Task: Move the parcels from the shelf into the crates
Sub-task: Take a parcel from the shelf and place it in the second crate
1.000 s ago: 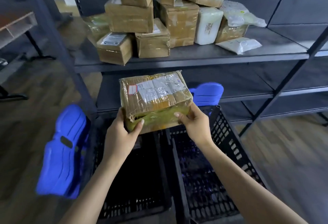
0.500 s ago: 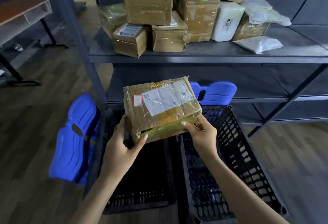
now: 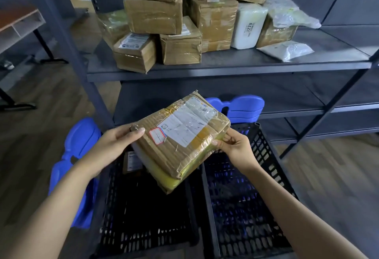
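Note:
I hold a flat brown taped parcel [image 3: 180, 142] with a white label, tilted, above the gap between two black crates. My left hand [image 3: 117, 143] grips its left corner, thumb on top. My right hand [image 3: 233, 146] pinches its right edge. The left crate [image 3: 143, 228] holds a small parcel [image 3: 132, 161] at its far end, partly hidden by the held one. The right crate [image 3: 266, 168] shows only its mesh floor. On the grey shelf [image 3: 225, 66] above stand several stacked brown boxes [image 3: 180, 41], a white parcel [image 3: 249, 26] and plastic bags [image 3: 286, 50].
Blue crate lids hang open at the left [image 3: 75, 168] and behind the right crate [image 3: 244, 108]. Dark shelf uprights and lower shelves [image 3: 307, 98] stand right behind the crates. A desk [image 3: 18, 27] is at far left on the wooden floor.
The parcel has turned and tilted, its left end dropping toward the left crate. My left hand shifted from beneath it to its upper left corner. The view moved nearer the shelf.

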Demonstrator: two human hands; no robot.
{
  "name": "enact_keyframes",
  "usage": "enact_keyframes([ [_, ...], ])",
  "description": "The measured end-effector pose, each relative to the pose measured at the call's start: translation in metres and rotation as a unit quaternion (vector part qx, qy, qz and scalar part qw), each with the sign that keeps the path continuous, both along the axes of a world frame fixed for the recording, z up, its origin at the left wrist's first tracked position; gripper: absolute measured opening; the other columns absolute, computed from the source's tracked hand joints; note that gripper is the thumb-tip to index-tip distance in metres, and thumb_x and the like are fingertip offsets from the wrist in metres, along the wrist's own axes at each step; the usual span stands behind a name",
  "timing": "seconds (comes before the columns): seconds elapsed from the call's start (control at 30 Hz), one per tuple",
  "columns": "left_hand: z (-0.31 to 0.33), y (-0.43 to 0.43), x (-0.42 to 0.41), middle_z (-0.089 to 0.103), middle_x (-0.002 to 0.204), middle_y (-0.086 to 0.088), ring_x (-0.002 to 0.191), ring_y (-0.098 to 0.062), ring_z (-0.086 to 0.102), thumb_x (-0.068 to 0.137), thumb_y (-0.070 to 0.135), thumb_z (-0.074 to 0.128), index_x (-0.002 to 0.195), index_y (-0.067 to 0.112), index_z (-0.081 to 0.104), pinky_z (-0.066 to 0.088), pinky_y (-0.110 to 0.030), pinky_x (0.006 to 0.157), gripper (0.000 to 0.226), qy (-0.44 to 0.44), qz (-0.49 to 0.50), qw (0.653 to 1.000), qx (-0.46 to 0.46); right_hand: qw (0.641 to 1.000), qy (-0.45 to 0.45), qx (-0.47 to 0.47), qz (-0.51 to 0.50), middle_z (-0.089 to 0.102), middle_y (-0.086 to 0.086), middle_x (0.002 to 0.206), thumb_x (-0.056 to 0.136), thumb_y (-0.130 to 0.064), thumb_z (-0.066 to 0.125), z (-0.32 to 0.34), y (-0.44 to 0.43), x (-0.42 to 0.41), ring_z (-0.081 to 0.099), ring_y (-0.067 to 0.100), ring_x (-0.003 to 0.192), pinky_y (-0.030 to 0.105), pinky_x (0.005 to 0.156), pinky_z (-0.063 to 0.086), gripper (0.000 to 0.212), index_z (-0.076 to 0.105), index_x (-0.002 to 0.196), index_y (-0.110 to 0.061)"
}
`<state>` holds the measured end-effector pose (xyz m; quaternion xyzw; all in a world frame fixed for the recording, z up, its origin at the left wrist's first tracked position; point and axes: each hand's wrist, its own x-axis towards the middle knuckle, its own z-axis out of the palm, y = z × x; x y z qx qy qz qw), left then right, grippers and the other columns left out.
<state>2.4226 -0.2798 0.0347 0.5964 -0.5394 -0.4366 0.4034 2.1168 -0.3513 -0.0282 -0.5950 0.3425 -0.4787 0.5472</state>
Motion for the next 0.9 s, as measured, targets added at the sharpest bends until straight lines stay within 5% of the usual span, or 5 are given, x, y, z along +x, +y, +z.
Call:
enact_keyframes([
  [0.1, 0.002, -0.007, 0.001, 0.071, 0.11, 0.005, 0.108, -0.009, 0.064, 0.055, 0.073, 0.072, 0.103, 0.033, 0.072, 0.042, -0.029, 0.097, 0.063, 0.044, -0.039, 0.997, 0.046, 1.0, -0.002, -0.004, 0.026, 0.076, -0.003, 0.097, 0.085, 0.011, 0.063, 0.006, -0.008, -0.007, 0.071, 0.013, 0.095, 0.024, 0.083, 0.054, 0.035, 0.07, 0.106, -0.016],
  [0.3, 0.012, -0.015, -0.014, 0.073, 0.105, 0.001, 0.098, -0.013, 0.068, 0.05, 0.067, 0.078, 0.1, 0.033, 0.073, 0.052, -0.015, 0.071, 0.061, 0.073, -0.087, 0.989, 0.098, 0.996, 0.045, -0.021, 0.075, 0.075, -0.004, 0.1, 0.083, 0.007, 0.066, 0.018, -0.022, -0.011, 0.069, 0.014, 0.099, 0.024, 0.087, 0.052, 0.034, 0.068, 0.112, -0.011],
  [0.63, -0.015, 0.004, -0.053, 0.075, 0.083, 0.009, 0.077, -0.006, 0.071, 0.058, 0.049, 0.08, 0.083, 0.038, 0.075, 0.049, -0.01, 0.055, 0.027, 0.082, 0.088, 0.993, 0.004, 0.996, 0.078, 0.021, -0.039, 0.072, -0.019, 0.108, 0.086, -0.002, 0.068, 0.021, -0.025, 0.015, 0.065, 0.003, 0.108, 0.027, 0.097, 0.052, 0.042, 0.065, 0.112, -0.035],
  [0.77, -0.031, 0.01, -0.071, 0.074, 0.079, 0.013, 0.073, -0.001, 0.07, 0.066, 0.04, 0.079, 0.077, 0.039, 0.075, 0.047, -0.008, 0.055, 0.012, 0.092, 0.167, 0.981, -0.022, 0.972, 0.174, 0.079, -0.14, 0.074, -0.006, 0.094, 0.086, -0.024, 0.072, 0.017, -0.014, 0.027, 0.07, 0.011, 0.087, 0.042, 0.089, 0.056, 0.012, 0.067, 0.097, -0.02],
  [0.9, -0.042, 0.015, -0.08, 0.074, 0.078, 0.013, 0.072, -0.001, 0.07, 0.065, 0.042, 0.077, 0.084, 0.031, 0.073, 0.048, -0.008, 0.054, 0.023, 0.118, 0.209, 0.97, -0.033, 0.976, 0.153, 0.128, -0.09, 0.077, -0.003, 0.09, 0.098, -0.041, 0.052, 0.024, 0.001, 0.035, 0.072, 0.012, 0.091, 0.032, 0.09, 0.056, 0.033, 0.075, 0.091, -0.018],
])
